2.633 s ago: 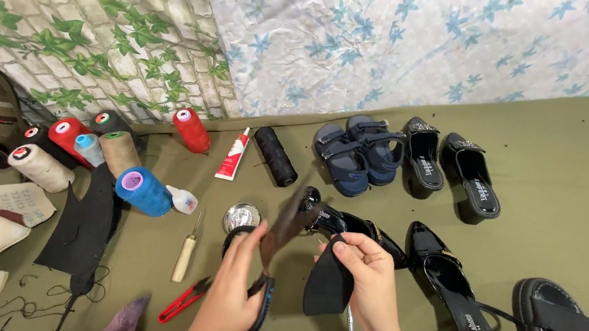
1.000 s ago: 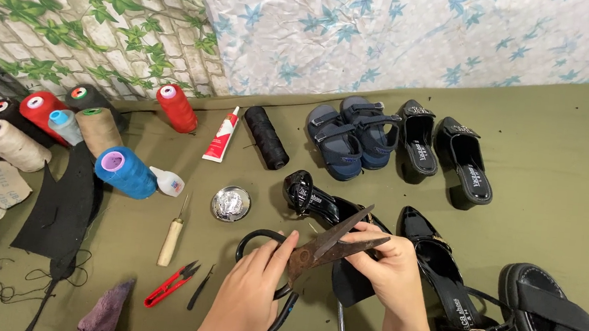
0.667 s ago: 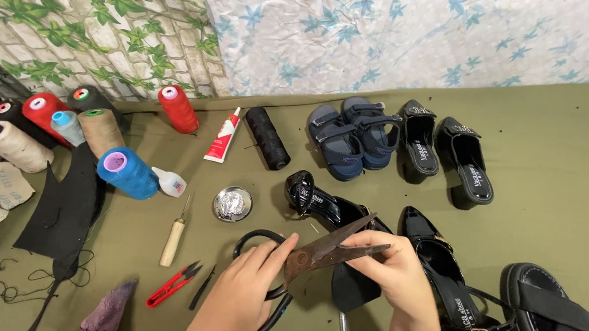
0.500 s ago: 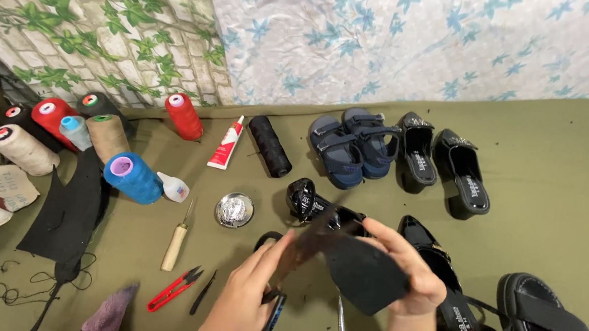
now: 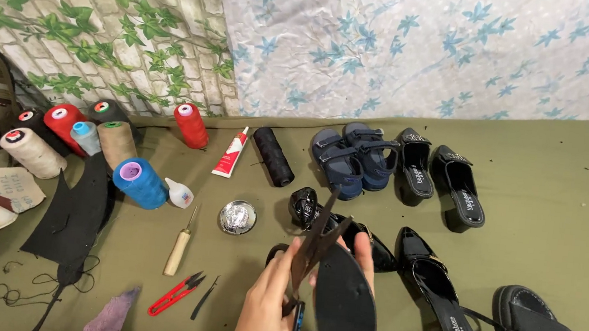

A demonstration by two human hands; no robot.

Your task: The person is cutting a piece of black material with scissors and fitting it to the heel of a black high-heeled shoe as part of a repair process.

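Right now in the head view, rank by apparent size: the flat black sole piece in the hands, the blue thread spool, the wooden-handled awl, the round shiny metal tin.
Largest to smallest:
1. Flat black sole piece, though it is nearest the camera.
2. Blue thread spool.
3. Wooden-handled awl, long but thin; close to the spool.
4. Round shiny metal tin.

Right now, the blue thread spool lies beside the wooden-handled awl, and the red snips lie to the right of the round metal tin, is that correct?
Not quite: in the head view the red snips lie left of and below the round metal tin. The blue thread spool does lie near the wooden-handled awl.
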